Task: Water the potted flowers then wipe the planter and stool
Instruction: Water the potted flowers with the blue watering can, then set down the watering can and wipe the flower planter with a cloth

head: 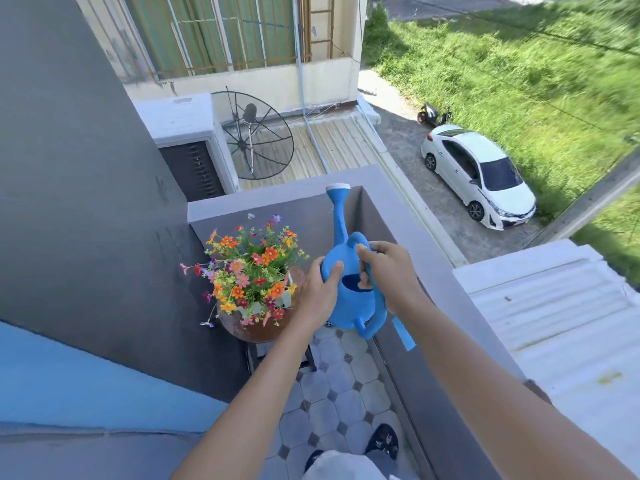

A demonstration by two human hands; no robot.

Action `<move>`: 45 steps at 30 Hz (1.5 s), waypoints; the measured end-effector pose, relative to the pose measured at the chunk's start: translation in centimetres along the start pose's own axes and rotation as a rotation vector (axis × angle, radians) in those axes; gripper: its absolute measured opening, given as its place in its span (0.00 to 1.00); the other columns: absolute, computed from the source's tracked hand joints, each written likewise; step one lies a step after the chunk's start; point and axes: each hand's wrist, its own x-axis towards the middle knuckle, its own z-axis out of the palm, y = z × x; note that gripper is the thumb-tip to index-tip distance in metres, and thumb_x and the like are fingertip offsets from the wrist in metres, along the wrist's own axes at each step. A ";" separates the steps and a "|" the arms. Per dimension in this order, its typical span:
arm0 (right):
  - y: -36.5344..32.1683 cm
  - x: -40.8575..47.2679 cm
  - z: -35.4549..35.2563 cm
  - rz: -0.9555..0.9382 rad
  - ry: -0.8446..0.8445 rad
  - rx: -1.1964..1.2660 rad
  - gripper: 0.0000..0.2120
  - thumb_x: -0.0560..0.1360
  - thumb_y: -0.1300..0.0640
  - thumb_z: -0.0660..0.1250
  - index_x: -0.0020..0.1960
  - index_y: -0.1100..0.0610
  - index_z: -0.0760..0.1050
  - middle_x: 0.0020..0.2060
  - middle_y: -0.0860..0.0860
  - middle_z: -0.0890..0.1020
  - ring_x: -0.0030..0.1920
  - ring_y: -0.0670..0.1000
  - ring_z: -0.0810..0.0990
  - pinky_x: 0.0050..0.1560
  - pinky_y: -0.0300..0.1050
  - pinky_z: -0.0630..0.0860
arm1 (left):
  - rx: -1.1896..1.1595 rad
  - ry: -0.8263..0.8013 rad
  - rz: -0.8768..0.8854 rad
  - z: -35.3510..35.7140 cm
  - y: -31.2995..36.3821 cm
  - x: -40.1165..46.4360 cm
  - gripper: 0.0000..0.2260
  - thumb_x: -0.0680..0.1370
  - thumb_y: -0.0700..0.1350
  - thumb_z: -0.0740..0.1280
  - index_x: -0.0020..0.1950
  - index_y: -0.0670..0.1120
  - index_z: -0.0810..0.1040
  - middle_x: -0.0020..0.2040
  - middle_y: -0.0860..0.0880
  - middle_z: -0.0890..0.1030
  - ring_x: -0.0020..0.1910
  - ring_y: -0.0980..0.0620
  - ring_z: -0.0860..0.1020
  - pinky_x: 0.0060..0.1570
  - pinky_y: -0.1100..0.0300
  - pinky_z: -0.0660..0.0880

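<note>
Dark shoes (382, 441) w/ a pale pattern stand on the tiled balcony floor (332, 403) at bottom of view, both bare forearms reaching fwd from there. Right hand (389, 271) is clamped round the top handle of a blue watering can (353, 289), fingers curled over the loop; left hand (320, 289) is pressed against the can's left side, thumb on the body near the fill opening, so both hands grip the can. Can is held up in the air just right of the flowers, spout w/ white-rimmed rose pointing up and away toward the balcony corner. Potted flowers (249, 268), orange, red, pink & purple, sit in a round brown planter (249, 327), which rests on a dark stool (256, 355) against the grey wall. Left hand overlaps the planter's right edge in view; can't tell if touching. Beyond the parapet (436, 271): white car (479, 174) parked below, grass alongside.
</note>
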 end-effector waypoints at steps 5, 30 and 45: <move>0.8 0.6 -4.0 0.079 0.230 0.336 0.07 0.80 0.58 0.67 0.48 0.62 0.78 0.31 0.54 0.74 0.25 0.50 0.71 0.33 0.45 0.73 | -0.037 -0.078 0.019 5.2 0.4 2.3 0.31 0.71 0.71 0.62 0.66 0.52 0.74 0.61 0.53 0.80 0.61 0.54 0.78 0.61 0.52 0.75; 9.2 8.1 -20.8 0.349 0.448 0.647 0.14 0.84 0.62 0.60 0.68 0.63 0.66 0.51 0.60 0.82 0.54 0.59 0.84 0.49 0.50 0.81 | -0.014 -0.610 -0.021 25.7 0.7 12.3 0.22 0.76 0.60 0.66 0.67 0.53 0.78 0.62 0.52 0.82 0.62 0.52 0.80 0.63 0.46 0.76; 10.6 7.1 -21.4 0.396 0.389 0.683 0.15 0.82 0.58 0.64 0.67 0.62 0.70 0.56 0.61 0.83 0.55 0.58 0.85 0.45 0.51 0.85 | 0.032 -0.622 -0.024 25.1 2.0 12.1 0.14 0.82 0.48 0.64 0.66 0.47 0.78 0.58 0.50 0.84 0.55 0.59 0.81 0.56 0.63 0.77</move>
